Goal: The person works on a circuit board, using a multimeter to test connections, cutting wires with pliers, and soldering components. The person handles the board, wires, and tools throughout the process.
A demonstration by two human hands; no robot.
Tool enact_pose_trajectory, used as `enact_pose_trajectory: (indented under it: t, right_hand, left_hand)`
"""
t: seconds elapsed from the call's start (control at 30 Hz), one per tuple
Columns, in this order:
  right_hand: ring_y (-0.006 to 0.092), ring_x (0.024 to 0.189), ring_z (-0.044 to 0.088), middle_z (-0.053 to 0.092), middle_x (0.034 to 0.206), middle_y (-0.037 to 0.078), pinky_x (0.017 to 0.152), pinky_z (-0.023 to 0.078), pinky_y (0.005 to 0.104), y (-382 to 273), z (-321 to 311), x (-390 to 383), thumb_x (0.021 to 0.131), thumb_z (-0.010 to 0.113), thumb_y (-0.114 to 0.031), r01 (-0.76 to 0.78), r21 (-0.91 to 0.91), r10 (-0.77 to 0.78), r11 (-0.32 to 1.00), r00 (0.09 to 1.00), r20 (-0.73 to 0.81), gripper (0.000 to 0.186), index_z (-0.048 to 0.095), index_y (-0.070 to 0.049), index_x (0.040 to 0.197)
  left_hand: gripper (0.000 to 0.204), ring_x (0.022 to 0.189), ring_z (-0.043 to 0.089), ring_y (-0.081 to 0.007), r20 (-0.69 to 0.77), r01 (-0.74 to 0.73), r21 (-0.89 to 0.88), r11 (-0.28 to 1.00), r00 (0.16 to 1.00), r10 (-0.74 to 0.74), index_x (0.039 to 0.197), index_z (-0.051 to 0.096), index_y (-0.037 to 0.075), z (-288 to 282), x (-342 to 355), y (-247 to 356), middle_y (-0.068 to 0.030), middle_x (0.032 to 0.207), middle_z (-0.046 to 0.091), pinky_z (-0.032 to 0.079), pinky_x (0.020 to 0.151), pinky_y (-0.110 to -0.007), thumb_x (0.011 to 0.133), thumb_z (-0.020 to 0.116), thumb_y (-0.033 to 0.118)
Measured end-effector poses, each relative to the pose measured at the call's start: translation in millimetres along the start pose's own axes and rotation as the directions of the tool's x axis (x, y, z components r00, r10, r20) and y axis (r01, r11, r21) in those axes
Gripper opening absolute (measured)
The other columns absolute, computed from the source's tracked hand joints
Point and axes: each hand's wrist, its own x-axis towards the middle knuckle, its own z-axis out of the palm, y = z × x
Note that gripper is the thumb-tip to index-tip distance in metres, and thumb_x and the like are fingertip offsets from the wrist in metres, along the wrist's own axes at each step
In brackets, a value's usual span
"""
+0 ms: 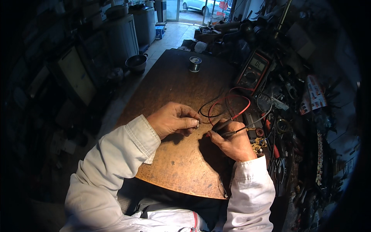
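Note:
Above the middle of a worn wooden table (pixel 162 92), my left hand (pixel 176 120) pinches a small part (pixel 198 124) between thumb and fingertips; its kind is too small to make out. Close by on the right, my right hand (pixel 234 141) is closed round the test probes (pixel 223 125), one red-tipped and one dark, with a gap between them and the small part. Red and black leads (pixel 247 104) loop from the probes toward a multimeter (pixel 253 71) with a lit display, which leans at the table's right far side.
A spool of solder wire (pixel 195 64) stands near the table's far end. Hand tools, a circuit board (pixel 258 146) and loose parts crowd the right edge. A dark pan (pixel 136 62) sits beyond the left edge, near cabinets. A glass door is at the far end of the room.

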Motion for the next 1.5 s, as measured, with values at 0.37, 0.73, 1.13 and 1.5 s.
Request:
enact_pose_trajectory:
  t: [0.37, 0.73, 1.13, 1.5]
  right_hand:
    - [0.0065, 0.055, 0.052, 0.065, 0.073, 0.003, 0.045, 0.037, 0.0216, -6, -2, -1, 0.096, 0.07, -0.018, -0.025, 0.546, 0.123, 0.838, 0.982, -0.144, 0.018, 0.069, 0.0, 0.096]
    - [0.0061, 0.057, 0.053, 0.065, 0.082, 0.004, 0.042, 0.039, 0.0204, -7, 2, -1, 0.097, 0.07, -0.025, -0.01, 0.732, 0.094, 0.681, 0.993, -0.075, 0.031, 0.065, 0.003, 0.109]
    - [0.0074, 0.059, 0.056, 0.066, 0.081, 0.005, 0.045, 0.042, 0.0204, -9, 4, -2, 0.098, 0.071, -0.017, -0.009, 0.748, 0.083, 0.664, 0.995, -0.061, 0.023, 0.067, 0.005, 0.107]
    - [0.0079, 0.051, 0.054, 0.061, 0.069, 0.002, 0.043, 0.04, 0.0222, -3, 4, -2, 0.099, 0.071, -0.021, -0.021, 0.761, 0.076, 0.648, 0.996, -0.037, 0.023, 0.067, 0.002, 0.099]
  left_hand:
    - [0.02, 0.086, 0.073, -0.0142, 0.067, -0.002, -0.141, 0.99, 0.998, 0.012, 0.116, 0.069, 0.002, -1, 5, -7, -0.0053, 0.101, 0.074, 0.061, 0.077, -0.028, 0.097, 0.071, 0.008]
    - [0.02, 0.086, 0.07, -0.0132, 0.187, 0.017, -0.204, 0.979, 0.982, 0.022, 0.116, 0.068, 0.001, 4, 7, -11, -0.0055, 0.098, 0.071, 0.059, 0.081, -0.029, 0.098, 0.071, 0.009]
    - [0.021, 0.086, 0.069, -0.0134, 0.183, 0.011, -0.177, 0.984, 0.983, 0.022, 0.116, 0.068, 0.001, 5, 6, -10, -0.0049, 0.097, 0.07, 0.059, 0.082, -0.031, 0.098, 0.071, 0.01]
    - [0.021, 0.086, 0.07, -0.0161, 0.156, 0.038, -0.195, 0.98, 0.988, -0.008, 0.116, 0.067, -0.001, 7, 4, -9, -0.007, 0.098, 0.071, 0.06, 0.083, -0.033, 0.097, 0.071, 0.007]
